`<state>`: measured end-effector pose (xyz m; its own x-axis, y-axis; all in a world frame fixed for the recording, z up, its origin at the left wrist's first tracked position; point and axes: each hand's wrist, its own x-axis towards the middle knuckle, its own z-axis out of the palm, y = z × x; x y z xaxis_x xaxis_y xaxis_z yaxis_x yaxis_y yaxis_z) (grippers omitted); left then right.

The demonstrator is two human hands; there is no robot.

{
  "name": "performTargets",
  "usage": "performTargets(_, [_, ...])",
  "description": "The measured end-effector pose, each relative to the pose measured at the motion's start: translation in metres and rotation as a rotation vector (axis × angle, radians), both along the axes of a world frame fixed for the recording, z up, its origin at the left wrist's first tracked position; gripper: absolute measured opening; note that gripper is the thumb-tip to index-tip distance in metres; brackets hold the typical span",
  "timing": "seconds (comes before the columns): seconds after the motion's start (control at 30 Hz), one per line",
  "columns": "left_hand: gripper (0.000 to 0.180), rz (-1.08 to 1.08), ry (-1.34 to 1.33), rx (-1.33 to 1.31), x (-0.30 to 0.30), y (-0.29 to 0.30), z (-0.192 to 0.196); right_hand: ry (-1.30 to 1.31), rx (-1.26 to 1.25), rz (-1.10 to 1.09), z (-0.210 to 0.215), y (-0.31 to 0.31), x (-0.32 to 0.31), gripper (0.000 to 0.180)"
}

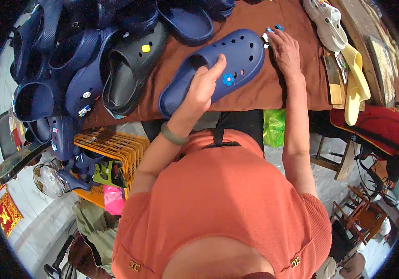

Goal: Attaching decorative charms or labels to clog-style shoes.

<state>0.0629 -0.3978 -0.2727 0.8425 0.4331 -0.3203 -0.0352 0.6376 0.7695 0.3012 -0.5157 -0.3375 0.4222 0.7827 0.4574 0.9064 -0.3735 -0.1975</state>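
Observation:
A dark blue clog [250, 41] with round holes lies tilted over the brown cloth, its toe to the far right. My left hand [203, 86] is closed around its side, the thumb on top and the fingers inside the opening. A blue flower charm [229, 79] sits in one hole near my thumb. Right of the toe, my right hand [283, 51] is bent down with its fingertips drawn together at small shoe charms; a white charm [265, 39] and a blue charm [279, 27] show beside the fingers. The fingertips are partly hidden.
A black clog [132, 69] with a yellow charm and a pile of dark blue clogs [76, 56] fill the left side. At the right edge are a white clog [327, 28] and a yellow slipper [358, 86]. An orange crate [111, 144] stands below left.

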Motion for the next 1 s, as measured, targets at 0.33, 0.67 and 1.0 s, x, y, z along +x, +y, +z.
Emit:
performTargets(0.33, [0.043,0.031,-0.103,0.136,-0.01,0.0,-0.004,0.193,-0.028,0.469,0.063,0.009,-0.112,0.076])
performTargets(0.67, [0.044,0.081,-0.149,0.179,-0.009,0.001,-0.011,0.068,0.203,0.275,0.033,0.027,-0.142,0.053])
performTargets(1.0, [0.041,0.057,-0.154,0.187,-0.006,0.0,-0.01,0.085,0.326,0.289,0.034,0.029,-0.14,0.034])
